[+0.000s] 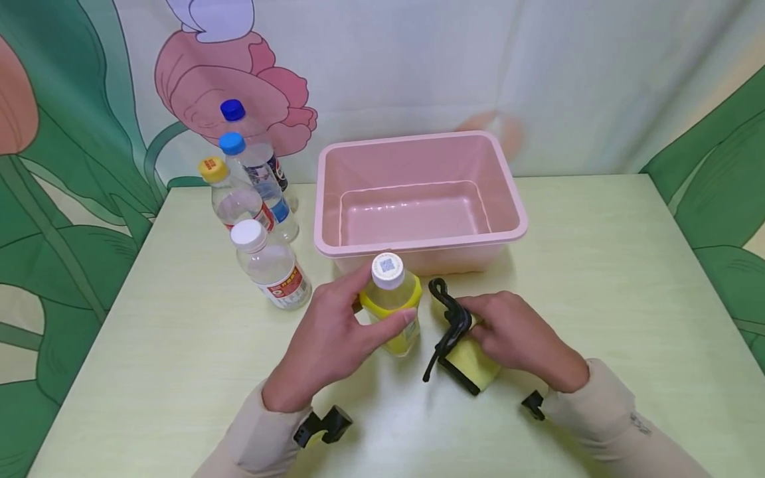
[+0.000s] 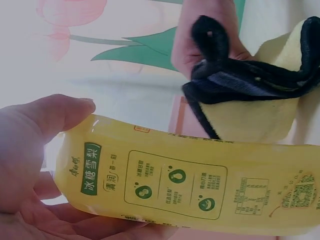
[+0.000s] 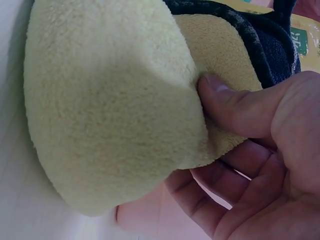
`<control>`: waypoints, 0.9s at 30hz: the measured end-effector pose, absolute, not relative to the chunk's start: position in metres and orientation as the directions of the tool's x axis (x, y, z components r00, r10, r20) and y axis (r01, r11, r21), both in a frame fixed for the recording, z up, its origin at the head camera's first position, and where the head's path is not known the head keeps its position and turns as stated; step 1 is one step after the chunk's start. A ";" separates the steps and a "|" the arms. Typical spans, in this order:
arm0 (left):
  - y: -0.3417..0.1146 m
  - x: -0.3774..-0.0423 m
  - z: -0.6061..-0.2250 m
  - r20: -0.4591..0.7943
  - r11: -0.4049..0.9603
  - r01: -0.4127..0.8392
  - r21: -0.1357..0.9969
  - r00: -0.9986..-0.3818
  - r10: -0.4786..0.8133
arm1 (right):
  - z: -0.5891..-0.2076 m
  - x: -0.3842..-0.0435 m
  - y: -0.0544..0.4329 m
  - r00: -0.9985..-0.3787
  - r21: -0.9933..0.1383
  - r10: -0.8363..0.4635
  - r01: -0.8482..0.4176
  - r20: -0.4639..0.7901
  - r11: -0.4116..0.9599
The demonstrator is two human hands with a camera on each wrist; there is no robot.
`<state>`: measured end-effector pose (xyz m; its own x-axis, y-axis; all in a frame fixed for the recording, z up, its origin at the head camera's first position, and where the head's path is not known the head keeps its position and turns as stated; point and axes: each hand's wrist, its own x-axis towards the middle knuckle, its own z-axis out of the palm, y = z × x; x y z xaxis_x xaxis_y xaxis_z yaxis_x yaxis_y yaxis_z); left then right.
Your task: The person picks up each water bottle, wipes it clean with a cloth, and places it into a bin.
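Observation:
My left hand point(image 1: 325, 338) grips a drink bottle point(image 1: 402, 342) with a white cap, thumb on one side and fingers round the other. It stands upright in front of the pink tub, and its yellow label with green print point(image 2: 175, 180) fills much of the left wrist view. Just to the right, my right hand point(image 1: 516, 335) pinches a folded yellow cloth point(image 1: 476, 366) with black edging. In the right wrist view the thumb presses into the fluffy cloth point(image 3: 110, 110), the fingers partly behind it. The cloth's black loop rises close beside the bottle.
A pink plastic tub point(image 1: 420, 252) sits at the back of the pale table point(image 1: 609, 279). Left of it stand several clear bottles, among them a white-capped bottle point(image 1: 276, 273) and a yellow-capped bottle point(image 1: 236, 199). A patterned curtain point(image 1: 394, 73) hangs behind.

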<state>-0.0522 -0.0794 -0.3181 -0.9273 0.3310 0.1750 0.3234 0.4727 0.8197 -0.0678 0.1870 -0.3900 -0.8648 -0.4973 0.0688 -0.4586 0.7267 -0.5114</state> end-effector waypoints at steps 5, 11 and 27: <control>-0.081 -0.054 -0.304 0.182 0.480 0.339 0.809 -0.921 0.344 | -0.389 -0.068 0.189 -0.864 -0.513 -0.499 -0.457 0.062 0.727; -0.082 -0.054 -0.285 0.188 0.499 0.352 0.791 -0.918 0.350 | -0.390 -0.067 0.190 -0.865 -0.506 -0.499 -0.455 0.054 0.733; -0.093 -0.063 -0.231 0.219 0.548 0.365 0.752 -0.924 0.315 | -0.382 -0.060 0.191 -0.872 -0.533 -0.485 -0.440 0.063 0.723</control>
<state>-0.0630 -0.0926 -0.2312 -0.9236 0.3145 0.2191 0.3652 0.5483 0.7523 -0.0600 0.1906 -0.3818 -0.8725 -0.4846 0.0628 -0.4398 0.7229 -0.5329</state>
